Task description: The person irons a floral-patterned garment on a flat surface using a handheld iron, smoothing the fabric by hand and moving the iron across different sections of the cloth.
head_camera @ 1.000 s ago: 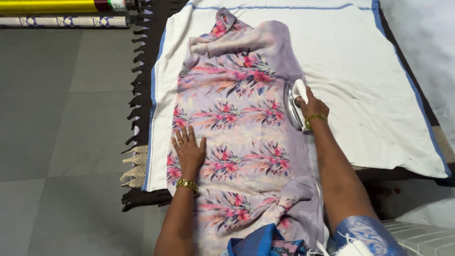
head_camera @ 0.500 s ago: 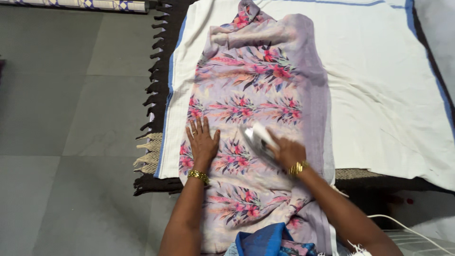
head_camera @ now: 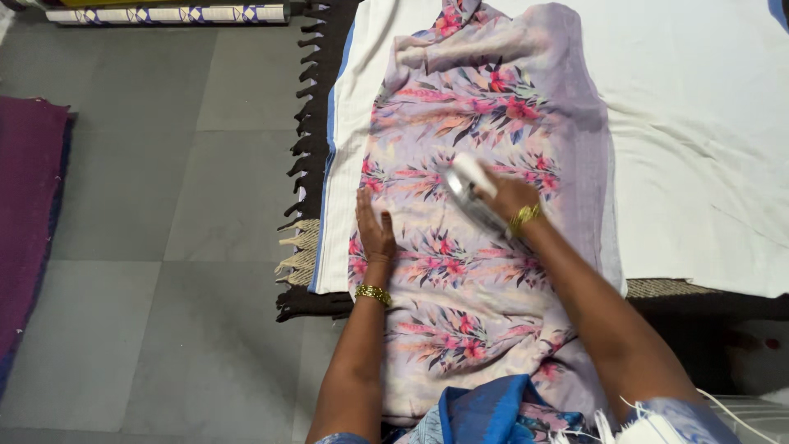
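Gripping the handle of a white and silver electric iron [head_camera: 468, 191], the right hand [head_camera: 508, 197] has its fingers closed around it, a gold bangle [head_camera: 524, 217] at the wrist; the iron is blurred, so its exact tilt cannot be told. Under the iron lies a thin lilac fabric printed with pink flowers and dark leaves [head_camera: 485, 115], spread lengthwise and running from beyond the fingers back toward the person's body. The left hand [head_camera: 375, 232] lies flat on this fabric, just to the left of the iron, fingers open and stretched out, holding nothing, with a gold bracelet [head_camera: 373, 293] at its wrist. Beneath the fabric is a white cloth with a blue border [head_camera: 699, 164], reaching far to the right of the right hand. Left of the left fingers, past the cloth's edge, a dark fringed mat [head_camera: 316, 107] shows, then grey floor tiles [head_camera: 164, 247].
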